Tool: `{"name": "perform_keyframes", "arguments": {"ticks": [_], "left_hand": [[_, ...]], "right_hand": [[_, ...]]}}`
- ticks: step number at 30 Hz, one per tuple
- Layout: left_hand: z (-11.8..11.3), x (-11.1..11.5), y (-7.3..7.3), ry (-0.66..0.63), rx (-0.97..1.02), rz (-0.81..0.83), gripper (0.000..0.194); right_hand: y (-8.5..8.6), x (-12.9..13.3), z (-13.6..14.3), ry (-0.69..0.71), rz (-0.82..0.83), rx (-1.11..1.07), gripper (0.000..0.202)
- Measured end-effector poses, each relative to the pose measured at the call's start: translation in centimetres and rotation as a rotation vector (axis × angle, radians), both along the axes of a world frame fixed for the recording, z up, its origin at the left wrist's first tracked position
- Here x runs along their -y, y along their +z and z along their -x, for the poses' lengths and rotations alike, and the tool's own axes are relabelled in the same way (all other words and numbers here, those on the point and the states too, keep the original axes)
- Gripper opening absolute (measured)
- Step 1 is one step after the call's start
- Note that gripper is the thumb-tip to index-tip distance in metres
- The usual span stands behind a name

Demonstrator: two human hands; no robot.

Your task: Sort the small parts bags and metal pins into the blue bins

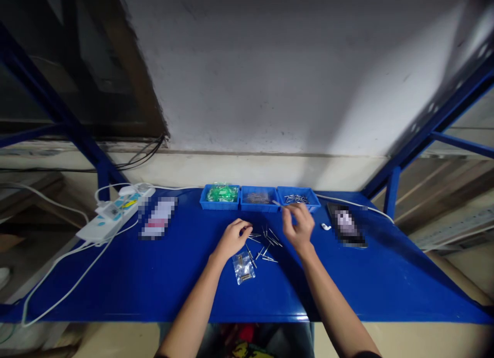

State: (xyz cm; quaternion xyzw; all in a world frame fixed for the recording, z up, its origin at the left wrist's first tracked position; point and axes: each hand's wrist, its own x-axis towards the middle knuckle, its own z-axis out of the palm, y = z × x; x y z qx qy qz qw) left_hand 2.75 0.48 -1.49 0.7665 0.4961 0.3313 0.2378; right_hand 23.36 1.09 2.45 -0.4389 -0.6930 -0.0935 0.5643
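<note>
My left hand (pixel 234 237) is low over the blue table, its thumb and forefinger brought together beside the loose metal rivets (pixel 266 249); what they hold, if anything, is too small to tell. Raised in front of the right-hand blue bin (pixel 314 206), my right hand (pixel 298 225) pinches a thin pale piece (pixel 276 202) that points left. That bin contains more metal pieces. A small clear bag (pixel 244 268) with brass-coloured pieces lies on the table just below my left hand. The middle bin (pixel 259 208) contains small clear bags, and the left bin (pixel 219 206) green packets.
A white power strip (pixel 113 214) with cables lies at the left, beside a blurred phone-like object (pixel 159 217). At the right are a white earbud (pixel 325 227) and a dark phone-like object (pixel 346 224). Blue frame posts (pixel 392 193) rise at both sides.
</note>
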Motion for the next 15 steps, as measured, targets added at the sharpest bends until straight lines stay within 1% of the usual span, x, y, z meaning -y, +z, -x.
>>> {"name": "perform_keyframes", "arguments": {"ticks": [1,2,3,5,6,7,9,12,14,15], "left_hand": [[0.0,0.7,0.3,0.024,-0.052,-0.05,0.031],[0.1,1.4,0.5,0.057,-0.106,-0.097,0.031],[0.3,2.3,0.6,0.098,-0.162,-0.132,0.033],[1.3,4.3,0.6,0.186,-0.282,-0.135,0.039],[2.1,5.3,0.4,0.227,-0.344,-0.1,0.042],[3.0,6.5,0.1,0.251,-0.407,-0.04,0.046],[5.0,8.8,-0.5,0.298,-0.513,0.09,0.052],[7.6,11.7,-0.8,0.316,-0.607,0.235,0.054],[8.8,13.3,-0.4,0.354,-0.644,0.299,0.056],[9.2,14.0,-0.2,0.392,-0.66,0.319,0.057]], "right_hand": [[0.6,-0.3,-0.7,-0.109,-0.04,-0.047,0.018],[1.2,-0.6,-1.4,-0.223,-0.037,-0.07,0.019],[1.6,-0.9,-2.2,-0.332,0.014,-0.065,0.022],[1.7,-1.2,-3.3,-0.505,0.24,0.022,0.032],[1.4,-1.2,-3.6,-0.552,0.38,0.094,0.038],[0.9,-0.9,-3.8,-0.568,0.513,0.174,0.043],[-0.9,0.4,-3.8,-0.536,0.712,0.326,0.051],[-4.0,3.6,-3.2,-0.423,0.89,0.519,0.057],[-5.6,5.8,-3.0,-0.391,0.974,0.592,0.058],[-6.1,6.8,-3.0,-0.382,1.005,0.61,0.058]]}}
